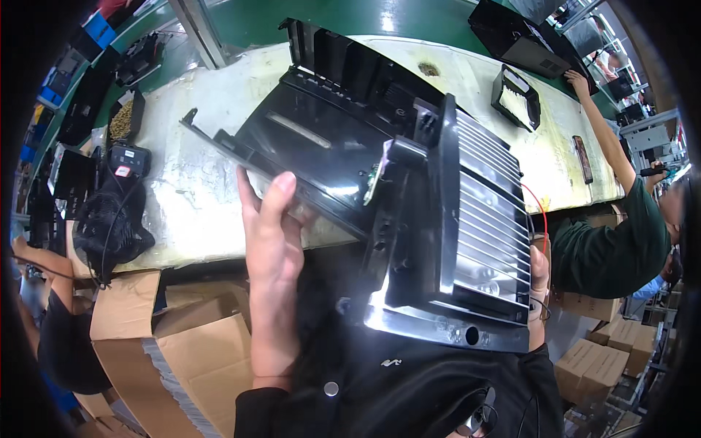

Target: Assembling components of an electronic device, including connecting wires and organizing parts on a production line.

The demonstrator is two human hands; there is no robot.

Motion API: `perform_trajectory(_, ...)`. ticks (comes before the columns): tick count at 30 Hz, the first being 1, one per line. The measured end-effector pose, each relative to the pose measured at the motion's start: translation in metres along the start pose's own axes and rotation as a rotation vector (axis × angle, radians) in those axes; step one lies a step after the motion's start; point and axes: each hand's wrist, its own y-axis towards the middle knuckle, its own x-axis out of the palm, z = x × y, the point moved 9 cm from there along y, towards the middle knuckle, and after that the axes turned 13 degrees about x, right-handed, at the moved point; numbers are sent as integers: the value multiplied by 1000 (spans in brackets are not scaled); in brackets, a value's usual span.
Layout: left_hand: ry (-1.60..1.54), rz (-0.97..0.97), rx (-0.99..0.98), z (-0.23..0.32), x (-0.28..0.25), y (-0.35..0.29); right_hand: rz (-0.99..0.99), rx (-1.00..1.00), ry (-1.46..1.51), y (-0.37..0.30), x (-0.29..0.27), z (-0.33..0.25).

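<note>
A large black plastic housing (314,139) with a ribbed, slatted side fills the middle of the view, raised and tilted above the table's near edge. It looks like an appliance casing; I cannot make out its exact kind. My left hand (274,233) grips its lower left edge, thumb on top and fingers behind. At the slatted side, my right hand (539,270) holds the right edge; most of that hand is hidden behind the part. A small circuit board (376,175) shows inside the housing. A thin red wire (542,201) loops past its right side.
Beneath lies a long, pale, worn table (182,212). A black mesh bundle (113,223) with cables is on its left, a black bin (515,98) at the right. Near the right-hand co-worker's arm (610,139) is a slim dark device (583,159). An open carton (204,350) stands at lower left.
</note>
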Motion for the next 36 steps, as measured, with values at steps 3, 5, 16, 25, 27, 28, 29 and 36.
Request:
perform_trajectory(3, -52, -41, 2, -1, 5, -7, 42, -7, 67, 15, 13, 1)
perform_trajectory(5, -64, 15, -7, 0, 6, -7, -24, -9, 168, 33, 18, 4)
perform_trajectory(16, -173, -16, 16, -2, 0, -1, 76, -77, 199, 89, -19, 4)
perform_trajectory(25, 183, 13, 756, 93, -16, -22, 114, -121, 107, 99, -30, 7)
perform_trajectory(27, 99, -408, 607, 98, 32, -29, 148, -139, 88, 98, -40, 2)
perform_trajectory(28, 45, -664, 502, 98, 66, -41, 117, -136, 91, 99, -40, -1)
perform_trajectory(29, -5, -904, 394, 103, 96, -63, 138, -32, 129, 103, -57, 5)
perform_trajectory(36, -754, -1308, -432, 84, 151, -132, -86, -95, 180, 116, -37, 2)
